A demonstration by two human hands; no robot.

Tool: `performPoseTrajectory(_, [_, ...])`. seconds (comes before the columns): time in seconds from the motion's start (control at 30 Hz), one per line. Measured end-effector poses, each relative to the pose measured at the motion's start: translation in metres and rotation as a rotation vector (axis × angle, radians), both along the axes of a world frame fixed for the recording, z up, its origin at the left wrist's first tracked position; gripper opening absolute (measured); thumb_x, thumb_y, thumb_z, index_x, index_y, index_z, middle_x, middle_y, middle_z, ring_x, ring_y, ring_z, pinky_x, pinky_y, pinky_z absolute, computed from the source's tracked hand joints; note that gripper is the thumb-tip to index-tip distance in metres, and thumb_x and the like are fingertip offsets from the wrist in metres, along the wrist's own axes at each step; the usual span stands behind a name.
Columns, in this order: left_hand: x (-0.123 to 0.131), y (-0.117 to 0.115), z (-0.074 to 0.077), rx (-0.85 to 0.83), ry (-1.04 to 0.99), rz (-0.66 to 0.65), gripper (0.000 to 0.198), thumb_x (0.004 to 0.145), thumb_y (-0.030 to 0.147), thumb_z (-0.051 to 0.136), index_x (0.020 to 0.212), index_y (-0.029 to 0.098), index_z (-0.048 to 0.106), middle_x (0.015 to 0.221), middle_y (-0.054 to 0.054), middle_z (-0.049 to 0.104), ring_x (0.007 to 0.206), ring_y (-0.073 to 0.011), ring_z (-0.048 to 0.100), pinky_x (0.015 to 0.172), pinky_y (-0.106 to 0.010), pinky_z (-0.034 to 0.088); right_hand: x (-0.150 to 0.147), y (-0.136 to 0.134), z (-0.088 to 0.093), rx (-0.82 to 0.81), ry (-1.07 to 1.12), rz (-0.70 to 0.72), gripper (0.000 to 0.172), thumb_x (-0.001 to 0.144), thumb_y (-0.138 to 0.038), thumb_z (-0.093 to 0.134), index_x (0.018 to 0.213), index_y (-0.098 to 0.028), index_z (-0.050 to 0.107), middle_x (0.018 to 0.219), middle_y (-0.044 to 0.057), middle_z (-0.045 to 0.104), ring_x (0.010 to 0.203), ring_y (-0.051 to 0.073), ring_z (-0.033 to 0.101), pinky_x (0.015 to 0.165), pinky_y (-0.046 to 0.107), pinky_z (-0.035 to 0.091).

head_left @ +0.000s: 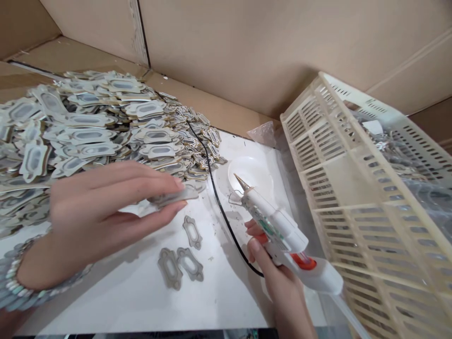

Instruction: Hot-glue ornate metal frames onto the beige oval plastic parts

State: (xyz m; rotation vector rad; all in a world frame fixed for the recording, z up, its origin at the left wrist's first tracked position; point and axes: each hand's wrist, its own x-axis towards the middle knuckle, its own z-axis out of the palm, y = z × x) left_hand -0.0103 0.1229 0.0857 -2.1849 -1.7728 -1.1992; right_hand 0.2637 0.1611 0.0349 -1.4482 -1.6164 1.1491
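My left hand (106, 212) reaches across the white table top (141, 301) with fingers pinched on a flat grey cut-out piece (174, 195), just in front of a big heap of the same framed card pieces (88, 127). My right hand (278, 278) grips a white glue gun (282, 230) by its handle, nozzle pointing up and left toward a small white dish (254, 176). Three loose grey frame pieces (185, 259) lie flat on the table between the hands.
A cream plastic crate (353, 188) with slotted walls stands tilted at the right, holding bagged parts. A black cord (219, 202) runs from the heap down across the table. Brown cardboard walls (247, 56) close in the back. A beaded bracelet (17, 282) circles my left wrist.
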Motion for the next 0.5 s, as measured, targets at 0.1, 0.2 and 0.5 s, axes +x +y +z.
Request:
performPoseTrajectory(0.1, [-0.013,0.009,0.001,0.002,-0.003,0.188,0.019,0.095,0.043,0.066,0.096,0.025,0.073,0.088,0.001,0.075,0.087,-0.0156,0.071,0.081,-0.030,0.056,-0.002,0.002,0.001,0.043,-0.016,-0.044,0.035,0.075,-0.048,0.075,0.056,-0.025,0.057,0.077,0.005,0.080,0.074,0.024,0.075,0.069,0.032,0.060])
performPoseTrajectory(0.2, [-0.033,0.027,-0.001,-0.029,0.089,0.353,0.034,0.094,0.051,0.065,0.104,0.020,0.075,0.098,-0.002,0.076,0.094,-0.0189,0.071,0.089,-0.033,0.054,-0.004,0.003,0.001,0.080,-0.038,-0.051,0.037,0.074,-0.047,0.075,0.052,-0.025,0.054,0.073,0.003,0.078,0.069,0.023,0.074,0.065,0.030,0.061])
performPoseTrajectory(0.5, [-0.075,0.060,-0.002,-0.038,0.191,0.392,0.037,0.090,0.055,0.068,0.104,0.021,0.076,0.086,0.004,0.076,0.085,-0.0130,0.065,0.089,-0.028,0.054,0.000,0.001,0.002,0.024,-0.060,-0.009,0.030,0.082,-0.052,0.071,0.087,-0.023,0.073,0.087,0.008,0.079,0.077,0.025,0.077,0.071,0.032,0.063])
